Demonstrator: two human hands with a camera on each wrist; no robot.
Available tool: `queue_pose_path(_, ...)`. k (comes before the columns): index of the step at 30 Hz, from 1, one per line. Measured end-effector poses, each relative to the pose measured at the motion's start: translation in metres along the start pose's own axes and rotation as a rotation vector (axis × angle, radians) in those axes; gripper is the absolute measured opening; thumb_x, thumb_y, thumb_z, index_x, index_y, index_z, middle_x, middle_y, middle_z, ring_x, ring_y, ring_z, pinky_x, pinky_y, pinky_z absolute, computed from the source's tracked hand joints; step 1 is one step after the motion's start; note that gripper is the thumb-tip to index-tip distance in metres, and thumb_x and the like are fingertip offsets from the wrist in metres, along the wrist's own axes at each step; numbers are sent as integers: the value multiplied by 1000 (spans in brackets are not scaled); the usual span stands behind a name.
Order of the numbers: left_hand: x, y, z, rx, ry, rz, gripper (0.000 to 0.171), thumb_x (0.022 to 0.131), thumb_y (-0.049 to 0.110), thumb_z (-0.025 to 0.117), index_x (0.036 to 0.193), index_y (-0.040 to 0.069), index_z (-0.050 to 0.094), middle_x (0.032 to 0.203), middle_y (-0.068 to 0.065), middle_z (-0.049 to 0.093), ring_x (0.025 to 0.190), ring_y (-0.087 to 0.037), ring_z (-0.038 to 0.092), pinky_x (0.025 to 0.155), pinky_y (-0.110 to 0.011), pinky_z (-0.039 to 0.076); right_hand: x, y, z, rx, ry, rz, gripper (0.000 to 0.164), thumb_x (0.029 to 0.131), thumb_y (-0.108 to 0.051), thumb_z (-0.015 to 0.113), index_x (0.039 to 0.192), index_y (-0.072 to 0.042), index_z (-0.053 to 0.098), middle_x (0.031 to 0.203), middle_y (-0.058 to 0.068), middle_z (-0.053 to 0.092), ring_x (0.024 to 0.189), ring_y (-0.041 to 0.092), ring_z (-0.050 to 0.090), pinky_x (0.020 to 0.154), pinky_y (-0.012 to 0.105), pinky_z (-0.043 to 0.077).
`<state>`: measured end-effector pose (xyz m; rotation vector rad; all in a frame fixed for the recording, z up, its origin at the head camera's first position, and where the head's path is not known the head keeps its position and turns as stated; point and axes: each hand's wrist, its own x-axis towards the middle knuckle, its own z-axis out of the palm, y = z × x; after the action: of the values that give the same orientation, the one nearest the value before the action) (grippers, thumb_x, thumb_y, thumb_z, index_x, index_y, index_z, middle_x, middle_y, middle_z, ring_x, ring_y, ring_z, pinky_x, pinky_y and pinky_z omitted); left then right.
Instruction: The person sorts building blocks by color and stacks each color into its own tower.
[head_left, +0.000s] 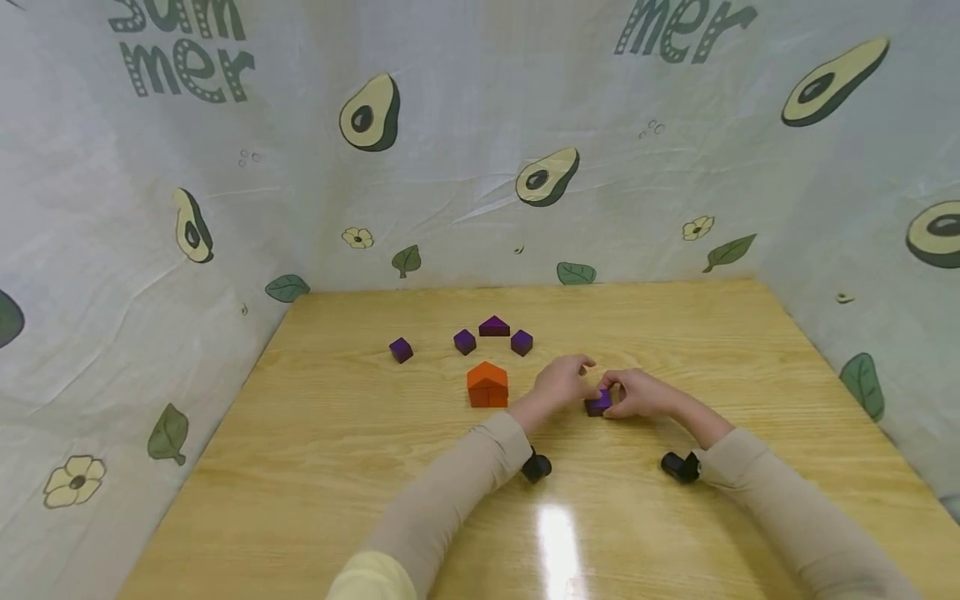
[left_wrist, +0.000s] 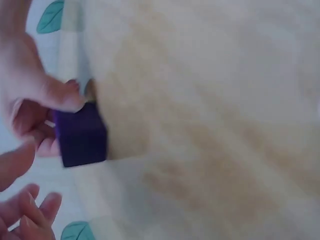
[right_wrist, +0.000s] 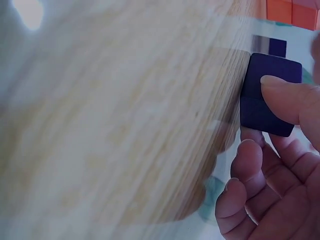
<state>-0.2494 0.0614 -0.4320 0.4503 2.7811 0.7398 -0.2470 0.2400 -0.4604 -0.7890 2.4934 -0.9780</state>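
My right hand (head_left: 641,393) pinches a small purple block (head_left: 597,406) on the table, right of the middle. In the right wrist view the thumb lies across the purple block (right_wrist: 265,67), where a faint seam shows; whether it is one block or two side by side I cannot tell. My left hand (head_left: 562,382) hovers just left of the block. Its fingers (left_wrist: 30,215) look loosely bent and apart from the block in the left wrist view, holding nothing.
Left of my left hand stands an orange block house (head_left: 487,385) with a triangular top. Behind it are a purple triangle (head_left: 494,327) and purple cubes (head_left: 465,342), (head_left: 522,342), with another purple cube (head_left: 401,350) farther left. A patterned cloth (head_left: 465,225) borders the wooden table (head_left: 337,467).
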Motion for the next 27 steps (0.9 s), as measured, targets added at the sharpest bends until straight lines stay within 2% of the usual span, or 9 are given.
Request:
queue_pose_path(3, 9, 2, -13, 39, 107, -50, 48, 86, 30, 64, 130, 18, 51, 127, -3, 53, 93, -18, 60, 75, -30, 49, 0, 0, 0, 0, 2, 4, 27, 75, -12, 72, 95, -3, 57, 70, 1, 54, 53, 6, 43, 48, 21, 37)
queue_pose_path(6, 17, 1, -21, 91, 165, -156, 51, 90, 27, 56, 136, 10, 40, 137, -10, 37, 82, -21, 59, 72, -32, 49, 0, 0, 0, 0, 4, 11, 27, 75, -12, 72, 96, -3, 57, 73, 2, 55, 54, 7, 43, 49, 21, 37)
queue_pose_path(11, 25, -7, -20, 59, 119, -348, 70, 90, 27, 55, 145, 4, 19, 149, -16, 12, 71, -21, 53, 61, -29, 47, -1, 0, 0, -5, 2, 12, 27, 75, -12, 72, 95, -4, 57, 75, 2, 55, 55, 8, 44, 49, 22, 37)
queue_pose_path(16, 31, -18, -11, 27, 80, -452, 77, 89, 29, 56, 147, 5, 10, 152, -16, 0, 67, -21, 51, 50, -27, 40, 0, -1, 2, -13, 2, 18, 26, 75, -13, 72, 94, -5, 57, 76, 2, 55, 55, 8, 44, 49, 22, 38)
queue_pose_path(20, 41, -25, -2, 64, 71, -486, 77, 89, 27, 55, 147, 5, 9, 152, -15, -4, 63, -19, 52, 49, -27, 42, 1, -2, 2, -15, -5, 32, 26, 75, -13, 72, 95, -5, 57, 77, 3, 55, 56, 9, 45, 50, 22, 38)
queue_pose_path(21, 44, -28, 2, 93, 90, -476, 77, 88, 26, 54, 147, 4, 10, 152, -16, -2, 61, -18, 52, 47, -27, 41, 1, -2, 2, -13, -6, 33, 27, 75, -13, 72, 95, -5, 57, 78, 3, 55, 56, 9, 45, 50, 22, 38)
queue_pose_path(24, 48, -31, 5, 122, 122, -463, 68, 88, 22, 54, 144, 4, 19, 149, -16, 8, 61, -19, 53, 49, -28, 44, 0, -3, 1, -5, -6, 32, 26, 75, -12, 72, 95, -4, 57, 79, 3, 55, 56, 10, 45, 50, 23, 38)
queue_pose_path(27, 45, -31, 2, 110, 164, -434, 51, 90, 18, 52, 135, 2, 34, 142, -17, 22, 65, -20, 54, 53, -30, 46, 0, -3, 0, -2, -7, 28, 26, 76, -12, 71, 95, -3, 57, 80, 4, 56, 56, 9, 45, 50, 23, 38)
